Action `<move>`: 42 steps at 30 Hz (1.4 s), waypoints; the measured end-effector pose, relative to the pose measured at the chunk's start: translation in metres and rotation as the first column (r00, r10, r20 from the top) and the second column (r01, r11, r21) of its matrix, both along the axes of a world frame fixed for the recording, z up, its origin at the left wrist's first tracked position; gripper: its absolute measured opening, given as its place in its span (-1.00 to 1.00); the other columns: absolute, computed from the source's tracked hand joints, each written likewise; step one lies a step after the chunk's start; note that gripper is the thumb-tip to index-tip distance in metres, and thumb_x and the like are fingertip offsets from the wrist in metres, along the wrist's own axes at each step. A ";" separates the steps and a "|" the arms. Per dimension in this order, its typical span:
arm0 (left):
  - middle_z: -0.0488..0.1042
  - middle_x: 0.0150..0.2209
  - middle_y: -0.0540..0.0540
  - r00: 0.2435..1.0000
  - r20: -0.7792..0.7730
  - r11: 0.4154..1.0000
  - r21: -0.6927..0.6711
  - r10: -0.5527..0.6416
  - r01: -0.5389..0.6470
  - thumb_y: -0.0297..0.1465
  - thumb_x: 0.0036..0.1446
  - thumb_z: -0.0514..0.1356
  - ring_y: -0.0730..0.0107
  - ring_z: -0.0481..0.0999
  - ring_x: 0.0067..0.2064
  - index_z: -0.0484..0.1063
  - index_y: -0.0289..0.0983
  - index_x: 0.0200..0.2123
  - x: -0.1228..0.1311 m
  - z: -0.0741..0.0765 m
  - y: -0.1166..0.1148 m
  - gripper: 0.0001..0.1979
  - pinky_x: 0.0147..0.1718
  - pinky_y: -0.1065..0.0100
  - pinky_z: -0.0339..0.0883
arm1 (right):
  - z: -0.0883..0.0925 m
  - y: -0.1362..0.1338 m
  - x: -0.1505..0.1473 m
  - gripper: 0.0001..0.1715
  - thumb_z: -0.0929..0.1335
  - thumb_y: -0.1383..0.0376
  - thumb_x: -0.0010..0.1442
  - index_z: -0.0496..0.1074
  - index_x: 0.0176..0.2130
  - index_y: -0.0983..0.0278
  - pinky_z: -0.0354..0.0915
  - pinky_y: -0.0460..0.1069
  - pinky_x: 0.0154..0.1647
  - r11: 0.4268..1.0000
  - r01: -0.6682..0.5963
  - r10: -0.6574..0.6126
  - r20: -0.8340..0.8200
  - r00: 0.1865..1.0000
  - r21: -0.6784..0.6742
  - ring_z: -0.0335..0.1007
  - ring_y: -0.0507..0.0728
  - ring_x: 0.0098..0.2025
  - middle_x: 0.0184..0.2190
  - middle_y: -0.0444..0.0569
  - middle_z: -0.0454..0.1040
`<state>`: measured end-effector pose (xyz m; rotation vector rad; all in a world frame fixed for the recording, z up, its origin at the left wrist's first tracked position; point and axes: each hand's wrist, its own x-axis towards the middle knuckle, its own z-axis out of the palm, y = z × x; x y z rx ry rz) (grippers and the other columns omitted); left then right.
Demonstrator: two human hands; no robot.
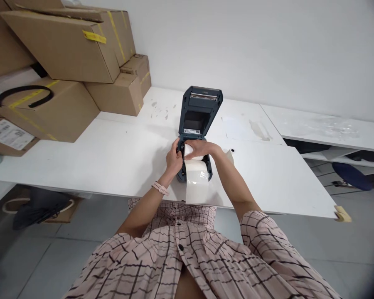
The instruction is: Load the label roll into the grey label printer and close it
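Observation:
A dark blue label printer [197, 120] stands on the white table [112, 158] with its lid [201, 109] swung up and open. My right hand [197, 148] is curled over a white label roll [190, 150] sitting in the printer's bay. My left hand [173, 158] grips the left side of the printer by the roll's end. A loose strip of white label paper [197, 182] runs from the roll over the printer's front and past the table's near edge.
Several cardboard boxes [68, 62] are stacked at the table's back left, one with a black strap [25, 94]. A second white table [324, 128] adjoins at the right. A foam corner guard [343, 213] sits on the near right corner. A bag [37, 203] lies on the floor underneath.

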<state>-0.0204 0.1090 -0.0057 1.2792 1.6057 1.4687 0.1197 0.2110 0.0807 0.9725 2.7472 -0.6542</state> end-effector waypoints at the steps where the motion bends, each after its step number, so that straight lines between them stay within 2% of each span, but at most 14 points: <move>1: 0.44 0.33 -0.11 1.000 -0.002 1.000 0.002 0.003 -0.003 -0.54 0.22 0.10 0.04 0.39 0.37 0.27 -0.08 0.36 0.000 0.000 0.000 -0.35 0.39 -0.08 0.19 | -0.003 0.001 -0.001 -0.16 0.49 -0.08 0.12 0.37 0.25 0.22 0.40 0.28 0.14 1.000 -0.002 0.002 -0.005 1.000 0.011 0.44 0.50 0.23 0.26 0.18 0.47; 5: 0.47 0.30 -0.07 1.000 0.008 1.000 0.024 0.005 -0.006 -0.54 0.23 0.10 0.10 0.44 0.32 0.31 -0.05 0.33 0.000 0.001 -0.001 -0.38 0.37 -0.05 0.22 | -0.015 -0.020 0.014 -0.21 0.44 0.06 0.25 0.30 0.36 0.25 0.27 0.40 0.32 0.991 0.033 -0.012 -0.159 0.987 0.133 0.27 0.53 0.38 0.36 0.20 0.36; 8: 0.47 0.30 -0.08 1.000 0.010 1.000 0.024 0.008 -0.009 -0.53 0.24 0.09 0.11 0.45 0.31 0.33 -0.07 0.31 0.001 0.002 -0.003 -0.41 0.36 -0.05 0.24 | -0.024 -0.067 0.037 -0.33 0.33 0.07 0.40 0.28 0.38 0.21 0.23 0.39 0.38 0.976 0.034 0.037 -0.317 0.948 0.217 0.19 0.43 0.45 0.39 0.14 0.33; 10: 0.46 0.30 -0.11 1.000 0.007 1.000 0.007 0.006 -0.006 -0.51 0.25 0.08 0.10 0.45 0.31 0.35 -0.11 0.30 0.001 0.002 -0.004 -0.43 0.35 -0.05 0.25 | -0.033 -0.105 0.050 -0.36 0.28 0.02 0.44 0.28 0.38 0.20 0.22 0.38 0.40 0.970 0.042 0.048 -0.355 0.934 0.240 0.16 0.39 0.47 0.41 0.14 0.30; 13: 0.45 0.31 -0.14 1.000 0.013 1.000 -0.017 -0.009 0.009 -0.48 0.27 0.06 0.09 0.44 0.31 0.39 -0.16 0.27 0.000 0.001 -0.003 -0.48 0.35 -0.02 0.26 | -0.048 -0.150 0.059 -0.34 0.28 0.01 0.45 0.23 0.42 0.14 0.17 0.41 0.44 0.956 0.128 -0.016 -0.391 0.920 0.262 0.06 0.38 0.52 0.47 0.11 0.20; 15: 0.45 0.31 -0.15 1.000 0.026 1.000 -0.013 -0.013 0.013 -0.46 0.28 0.06 0.11 0.42 0.32 0.41 -0.17 0.25 -0.001 0.001 -0.001 -0.51 0.34 0.02 0.27 | -0.056 -0.165 0.057 -0.34 0.27 0.03 0.46 0.17 0.44 0.09 0.12 0.42 0.46 0.942 0.196 -0.065 -0.424 0.904 0.272 0.02 0.36 0.53 0.48 0.07 0.18; 20: 0.44 0.31 -0.23 0.997 0.074 0.999 -0.041 -0.022 0.025 -0.32 0.33 0.10 0.07 0.41 0.34 0.40 -0.23 0.24 0.001 0.005 -0.010 -0.56 0.33 0.05 0.27 | -0.063 -0.168 0.048 -0.37 0.25 -0.02 0.46 0.26 0.39 0.10 0.15 0.34 0.43 0.921 0.282 -0.131 -0.467 0.874 0.269 0.07 0.33 0.51 0.44 0.03 0.26; 22: 0.37 0.37 -0.24 0.993 0.106 0.994 -0.088 -0.054 0.063 -0.22 0.36 0.12 0.03 0.35 0.38 0.34 -0.22 0.30 0.006 0.009 -0.026 -0.50 0.34 0.05 0.27 | -0.062 -0.166 0.048 -0.34 0.27 -0.06 0.43 0.26 0.39 0.09 0.18 0.34 0.40 0.922 0.290 -0.137 -0.484 0.864 0.256 0.08 0.35 0.50 0.44 0.02 0.27; 25: 0.17 0.49 -0.13 0.980 0.157 0.981 -0.131 -0.123 0.144 -0.10 0.33 0.18 0.01 0.18 0.48 0.19 -0.06 0.40 0.014 0.011 -0.054 -0.37 0.36 0.07 0.25 | -0.058 -0.166 0.051 -0.30 0.32 -0.10 0.38 0.26 0.38 0.05 0.19 0.34 0.37 0.931 0.290 -0.142 -0.515 0.845 0.220 0.10 0.37 0.49 0.42 0.01 0.30; 28: 0.22 0.46 -0.13 0.969 0.216 0.980 -0.128 -0.123 0.153 -0.15 0.28 0.24 -0.02 0.26 0.44 0.23 -0.06 0.38 0.019 0.010 -0.070 -0.36 0.31 0.05 0.33 | -0.055 -0.165 0.054 -0.36 0.35 -0.10 0.36 0.33 0.31 0.05 0.21 0.34 0.34 0.944 0.280 -0.147 -0.534 0.833 0.176 0.15 0.38 0.46 0.39 0.02 0.35; 31: 0.32 0.40 -0.16 0.963 0.239 0.979 -0.131 -0.122 0.156 -0.23 0.25 0.25 -0.01 0.36 0.38 0.28 -0.09 0.35 0.018 0.009 -0.070 -0.39 0.26 0.04 0.40 | -0.057 -0.166 0.052 -0.43 0.34 -0.09 0.37 0.37 0.24 0.07 0.23 0.37 0.31 0.935 0.320 -0.189 -0.549 0.814 0.153 0.17 0.41 0.44 0.40 0.07 0.31; 35: 0.29 0.42 -0.14 0.969 0.199 0.977 -0.125 -0.143 0.170 -0.26 0.26 0.23 0.00 0.29 0.43 0.30 -0.08 0.34 0.015 0.006 -0.066 -0.42 0.32 0.00 0.33 | -0.066 -0.173 0.040 -0.41 0.32 -0.09 0.38 0.35 0.23 0.17 0.16 0.44 0.33 0.872 0.435 -0.256 -0.549 0.796 0.224 0.10 0.46 0.46 0.44 0.24 0.21; 38: 0.27 0.43 -0.13 0.974 0.178 0.982 -0.103 -0.142 0.162 -0.28 0.27 0.22 0.01 0.23 0.46 0.31 -0.08 0.33 0.014 0.002 -0.065 -0.44 0.36 -0.01 0.27 | -0.070 -0.178 0.031 -0.38 0.28 -0.11 0.39 0.36 0.20 0.24 0.15 0.45 0.32 0.853 0.450 -0.275 -0.506 0.817 0.263 0.08 0.51 0.46 0.43 0.35 0.19; 42: 0.22 0.46 -0.14 0.971 0.170 0.978 -0.097 -0.166 0.184 -0.27 0.28 0.20 0.02 0.20 0.47 0.30 -0.09 0.33 0.012 0.001 -0.065 -0.44 0.37 -0.01 0.24 | -0.068 -0.176 0.028 -0.36 0.29 -0.14 0.38 0.37 0.19 0.23 0.21 0.41 0.28 0.842 0.446 -0.269 -0.479 0.836 0.304 0.14 0.50 0.43 0.42 0.34 0.21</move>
